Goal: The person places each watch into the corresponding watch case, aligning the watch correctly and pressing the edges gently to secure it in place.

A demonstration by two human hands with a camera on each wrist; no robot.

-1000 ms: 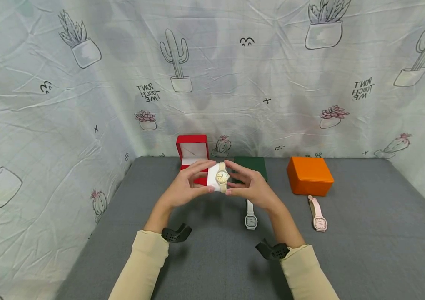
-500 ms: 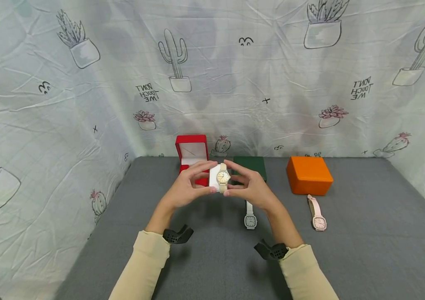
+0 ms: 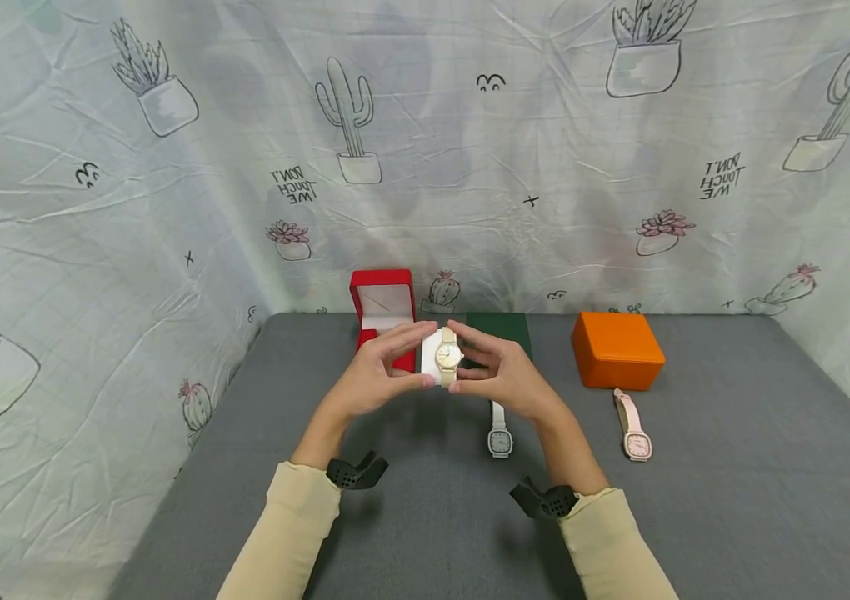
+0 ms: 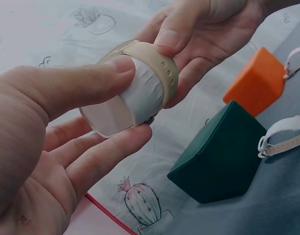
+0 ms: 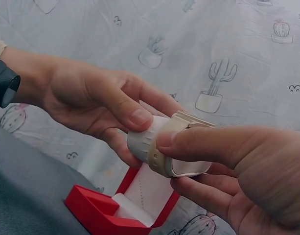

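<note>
A watch (image 3: 448, 357) with a cream strap and round face is wrapped around a white watch cushion (image 3: 431, 357), held up over the table between both hands. My left hand (image 3: 371, 379) grips the cushion from its left end, the thumb pressing its white side (image 4: 145, 88) in the left wrist view. From the other end, my right hand (image 3: 509, 379) pinches the watch, its thumb on the strap (image 5: 157, 159) near the holes in the right wrist view. Behind the left hand stands an open red box (image 3: 382, 280) with a white lining; the hand hides part of it.
A dark green box (image 3: 503, 327) stands behind the right hand, with a white watch (image 3: 500, 442) lying in front of it. Farther right, an orange box (image 3: 618, 350) stands shut and a pink watch (image 3: 635, 433) lies before it. A cactus-print cloth (image 3: 425, 167) hangs behind the grey table (image 3: 425, 525).
Both hands keep their hold on the watch and cushion, which have shifted very slightly to the right. The boxes and the other watches stay where they were.
</note>
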